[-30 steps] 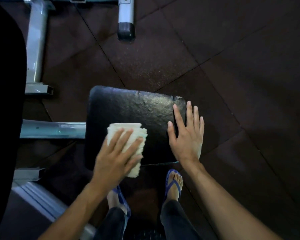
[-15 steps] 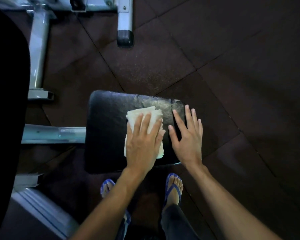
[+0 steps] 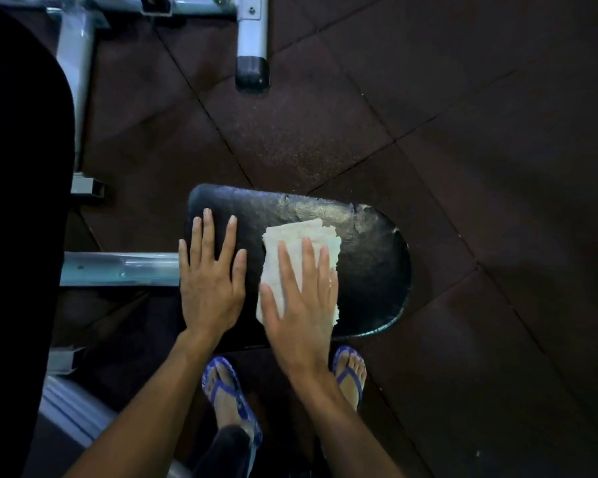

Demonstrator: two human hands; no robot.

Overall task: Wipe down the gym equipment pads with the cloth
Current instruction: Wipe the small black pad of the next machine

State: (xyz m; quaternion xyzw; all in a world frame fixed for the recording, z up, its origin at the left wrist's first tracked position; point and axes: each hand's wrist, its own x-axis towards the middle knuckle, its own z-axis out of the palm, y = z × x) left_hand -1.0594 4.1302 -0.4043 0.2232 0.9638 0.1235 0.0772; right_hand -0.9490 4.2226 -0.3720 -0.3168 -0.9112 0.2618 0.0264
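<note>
Your right hand (image 3: 302, 305) presses the folded cloth (image 3: 299, 260) flat on the black pad (image 3: 370, 263), fingers straight and spread; your left hand (image 3: 211, 281) rests flat beside it, fingers apart.

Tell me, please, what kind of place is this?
Most likely a gym: a black padded vinyl seat on a grey steel machine frame, above dark rubber floor tiles.

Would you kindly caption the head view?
Right hand presses folded white cloth on black vinyl pad; left hand lies flat beside.
</note>
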